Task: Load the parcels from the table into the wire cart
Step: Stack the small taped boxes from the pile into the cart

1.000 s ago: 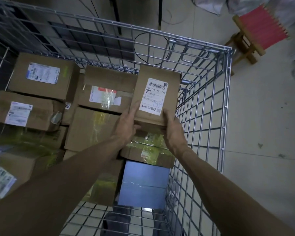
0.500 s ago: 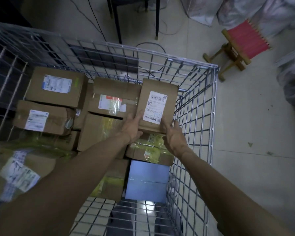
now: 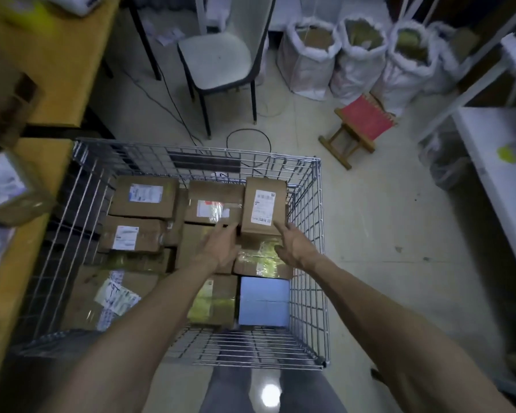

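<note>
Resting in the upper-right corner of the wire cart (image 3: 308,278), long axis pointing up-frame, the labelled box (image 3: 264,210) sits just above both hands; left hand (image 3: 221,248) and right hand (image 3: 295,245) are spread, gripping nothing.

The silver wire-mesh cart (image 3: 308,222) is shiny bare metal. The tall brown cardboard box (image 3: 261,232) looks matt, its white paper label (image 3: 262,207) smooth. Glossy yellowish tape wraps the flat brown cardboard parcel (image 3: 261,260).

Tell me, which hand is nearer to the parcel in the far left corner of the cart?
Left. The left hand hovers over the middle box, right of that parcel; the right hand is farther right, near the right wall of the cart.
</note>
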